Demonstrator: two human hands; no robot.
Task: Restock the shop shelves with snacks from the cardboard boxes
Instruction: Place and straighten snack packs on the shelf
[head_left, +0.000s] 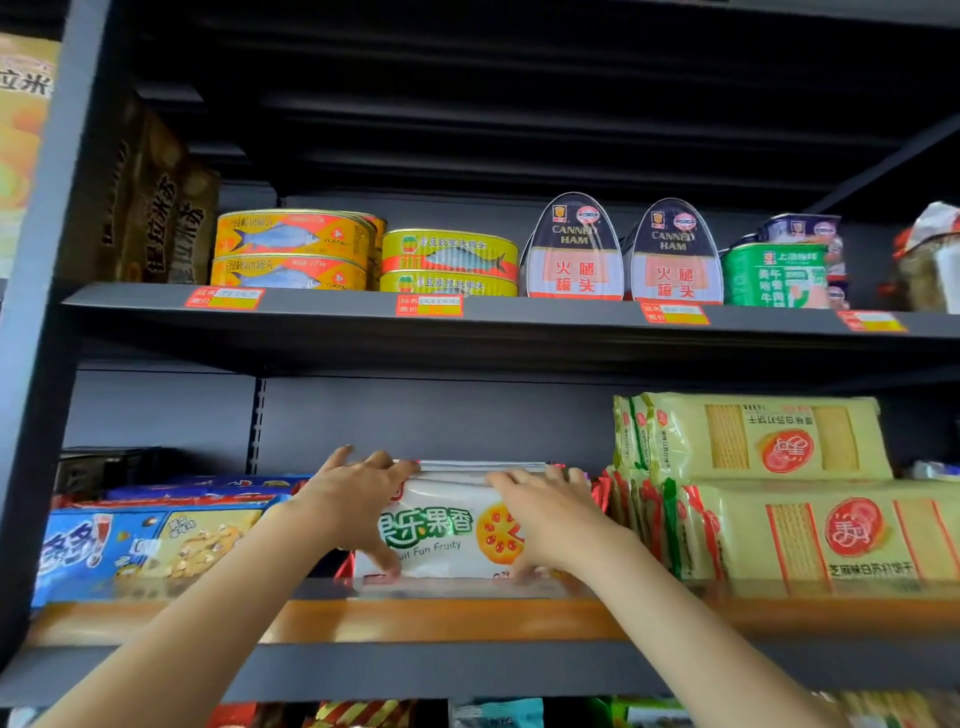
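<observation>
Dark metal shop shelf (322, 670), 2 "CANNED HAM" tins (574, 249) above, left hand (358, 506) and right hand (550, 525) both gripping white "Fruit Fun Fruity" snack pack (447, 535) on middle shelf between blue and yellow packets.

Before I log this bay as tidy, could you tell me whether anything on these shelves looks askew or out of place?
One thing: the upper yellow cracker packs lie upside down, their print inverted against the upright packs below. The fish tins and canned ham stand neatly.

The lower shelf (467, 618) carries blue packs (145, 545), a white pack (447, 535) and yellow crackers (810, 535).
</observation>
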